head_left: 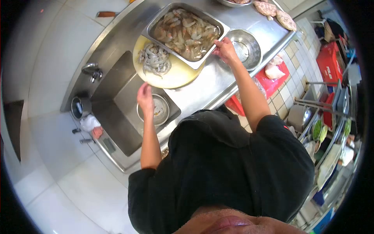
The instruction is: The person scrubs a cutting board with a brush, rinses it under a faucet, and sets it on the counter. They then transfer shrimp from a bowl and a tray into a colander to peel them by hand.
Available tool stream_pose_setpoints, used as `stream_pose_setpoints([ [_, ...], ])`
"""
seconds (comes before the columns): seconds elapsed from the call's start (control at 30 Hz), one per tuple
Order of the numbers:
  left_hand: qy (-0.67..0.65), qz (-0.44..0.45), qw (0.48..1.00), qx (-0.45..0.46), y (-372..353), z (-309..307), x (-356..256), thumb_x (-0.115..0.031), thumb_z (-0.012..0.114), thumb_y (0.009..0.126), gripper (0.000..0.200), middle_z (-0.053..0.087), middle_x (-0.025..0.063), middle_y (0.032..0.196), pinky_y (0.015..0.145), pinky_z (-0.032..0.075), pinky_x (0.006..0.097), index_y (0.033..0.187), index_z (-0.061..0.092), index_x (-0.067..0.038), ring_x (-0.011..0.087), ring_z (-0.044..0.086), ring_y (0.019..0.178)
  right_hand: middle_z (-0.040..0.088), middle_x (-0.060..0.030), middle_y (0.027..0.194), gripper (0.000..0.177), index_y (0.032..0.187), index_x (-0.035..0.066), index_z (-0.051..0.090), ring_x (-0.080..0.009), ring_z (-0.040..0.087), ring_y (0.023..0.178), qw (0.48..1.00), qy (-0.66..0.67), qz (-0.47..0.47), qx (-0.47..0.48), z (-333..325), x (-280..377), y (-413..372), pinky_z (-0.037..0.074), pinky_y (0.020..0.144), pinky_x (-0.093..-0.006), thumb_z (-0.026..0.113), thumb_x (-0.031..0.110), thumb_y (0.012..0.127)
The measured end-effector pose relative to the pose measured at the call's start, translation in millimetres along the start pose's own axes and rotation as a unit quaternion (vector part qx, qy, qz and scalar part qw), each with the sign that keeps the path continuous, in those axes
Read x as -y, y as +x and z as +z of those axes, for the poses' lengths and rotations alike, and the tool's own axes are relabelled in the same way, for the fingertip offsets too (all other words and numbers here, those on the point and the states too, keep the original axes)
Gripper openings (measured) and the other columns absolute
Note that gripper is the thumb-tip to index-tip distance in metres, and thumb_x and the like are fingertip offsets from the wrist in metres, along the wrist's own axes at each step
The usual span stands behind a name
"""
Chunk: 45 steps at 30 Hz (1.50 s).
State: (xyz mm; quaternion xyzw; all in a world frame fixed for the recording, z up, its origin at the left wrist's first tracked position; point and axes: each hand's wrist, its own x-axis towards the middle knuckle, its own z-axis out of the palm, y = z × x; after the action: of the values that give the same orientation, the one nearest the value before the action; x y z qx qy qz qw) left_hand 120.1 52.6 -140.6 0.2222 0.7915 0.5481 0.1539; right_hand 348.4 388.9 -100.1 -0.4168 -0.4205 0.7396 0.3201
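My right hand (pixel 226 50) grips the near right corner of a rectangular steel pan (pixel 222 34). Unpeeled shrimp (pixel 183 31) sit in murky water inside that pan, which rests partly over a round yellowish cutting board (pixel 180 81). On the board, left of the pan, lies a pile of grey shrimp (pixel 154 60). My left hand (pixel 145 97) hovers just off the board's near edge, above the sink, fingers loosely apart and holding nothing. Below it, a round metal strainer or bowl (pixel 165 110) with small scraps stands in the sink (pixel 124 117).
A perforated steel colander (pixel 254 48) stands right of the pan. Pieces of meat (pixel 286 20) lie at the counter's far right. Left are a faucet (pixel 91 69) and a small metal pot (pixel 80 108). Raw meat (pixel 274 71) sits on something red below the counter. Shelves (pixel 331 156) with dishes stand right.
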Motion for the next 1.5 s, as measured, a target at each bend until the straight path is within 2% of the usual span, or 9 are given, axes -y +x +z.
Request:
stream_pose_setpoints([
  [0.47, 0.125, 0.232, 0.964, 0.031, 39, 119, -108, -0.01, 0.065, 0.087, 0.02, 0.068, 0.016, 0.102, 0.091, 0.049, 0.0381, 0.104, 0.07, -0.002, 0.0319, 0.063, 0.102, 0.062, -0.011, 0.086, 0.03, 0.106, -0.002, 0.054, -0.0208, 0.067, 0.071, 0.987, -0.138, 0.005, 0.081, -40, 19, 50, 0.059, 0.064, -0.0342, 0.065, 0.022, 0.093],
  [0.57, 0.188, 0.234, 0.953, 0.045, 74, 139, -135, -0.015, 0.066, 0.086, 0.022, 0.069, 0.0166, 0.105, 0.092, 0.048, 0.0408, 0.104, 0.07, -0.003, 0.0332, 0.063, 0.102, 0.065, -0.0114, 0.088, 0.042, 0.103, -0.003, 0.062, -0.0225, 0.067, 0.08, 0.901, -0.405, -0.156, -0.015, -84, 12, 13, 0.056, 0.076, -0.0369, 0.072, 0.035, 0.088],
  [0.63, 0.222, 0.221, 0.946, 0.081, 94, 157, -144, -0.017, 0.066, 0.085, 0.024, 0.069, 0.017, 0.107, 0.093, 0.048, 0.0419, 0.105, 0.07, -0.004, 0.0336, 0.062, 0.103, 0.067, -0.0175, 0.094, 0.045, 0.102, -0.004, 0.065, -0.0288, 0.067, 0.087, 0.854, -0.513, -0.087, -0.004, -102, 10, -25, 0.053, 0.084, -0.0396, 0.074, 0.036, 0.084],
  [0.8, 0.378, 0.213, 0.878, 0.205, 111, 212, -152, -0.017, 0.067, 0.084, 0.029, 0.07, 0.018, 0.104, 0.092, 0.05, 0.0436, 0.112, 0.071, -0.011, 0.0358, 0.065, 0.1, 0.062, -0.0194, 0.115, 0.043, 0.119, 0.003, 0.06, -0.0385, 0.061, 0.104, 0.719, -0.642, -0.257, 0.073, -120, -55, -76, 0.049, 0.09, -0.0486, 0.071, 0.021, 0.082],
  [0.97, 0.364, 0.175, 0.891, 0.207, 120, 221, -137, -0.015, 0.064, 0.08, 0.036, 0.071, 0.0182, 0.104, 0.093, 0.051, 0.0452, 0.115, 0.072, -0.017, 0.0356, 0.067, 0.099, 0.063, -0.0209, 0.111, 0.034, 0.114, 0.004, 0.062, -0.0396, 0.062, 0.104, 0.752, -0.612, -0.168, 0.178, -78, -46, -112, 0.049, 0.09, -0.0485, 0.067, 0.021, 0.085],
  [1.13, 0.166, 0.155, 0.953, 0.202, 100, 184, -173, -0.024, 0.072, 0.083, 0.027, 0.073, 0.0161, 0.092, 0.078, 0.055, 0.0361, 0.108, 0.075, -0.014, 0.0298, 0.071, 0.083, 0.068, -0.0198, 0.111, 0.035, 0.115, 0.005, 0.069, -0.0369, 0.065, 0.104, 0.834, -0.53, -0.096, 0.115, -64, -18, -115, 0.051, 0.09, -0.0429, 0.067, 0.025, 0.087],
  [1.33, 0.063, 0.363, 0.919, 0.143, 30, 189, -208, -0.017, 0.067, 0.086, 0.019, 0.072, 0.0164, 0.085, 0.072, 0.055, 0.0346, 0.101, 0.075, -0.007, 0.028, 0.071, 0.073, 0.07, -0.0175, 0.108, 0.037, 0.119, 0.002, 0.065, -0.0294, 0.067, 0.096, 0.895, -0.367, -0.253, 0.013, -43, 52, -89, 0.052, 0.085, -0.0375, 0.069, 0.022, 0.089],
  [1.43, -0.058, 0.241, 0.94, 0.233, -13, 217, -196, -0.009, 0.065, 0.09, 0.02, 0.074, 0.0098, 0.092, 0.073, 0.052, 0.027, 0.107, 0.071, -0.001, 0.0114, 0.066, 0.08, 0.07, -0.0175, 0.111, 0.04, 0.123, 0.003, 0.063, -0.0294, 0.067, 0.097, 0.877, -0.357, -0.313, 0.075, -42, 49, -70, 0.052, 0.085, -0.0372, 0.068, 0.022, 0.089],
  [1.5, -0.133, 0.201, 0.941, 0.238, -27, 231, -182, -0.008, 0.064, 0.091, 0.02, 0.073, 0.0089, 0.095, 0.075, 0.05, 0.0263, 0.109, 0.07, -0.001, 0.0118, 0.065, 0.083, 0.071, -0.0192, 0.104, 0.037, 0.12, 0.004, 0.066, -0.0291, 0.069, 0.094, 0.898, -0.378, -0.21, 0.079, -51, 42, -67, 0.052, 0.085, -0.0372, 0.067, 0.024, 0.09],
])
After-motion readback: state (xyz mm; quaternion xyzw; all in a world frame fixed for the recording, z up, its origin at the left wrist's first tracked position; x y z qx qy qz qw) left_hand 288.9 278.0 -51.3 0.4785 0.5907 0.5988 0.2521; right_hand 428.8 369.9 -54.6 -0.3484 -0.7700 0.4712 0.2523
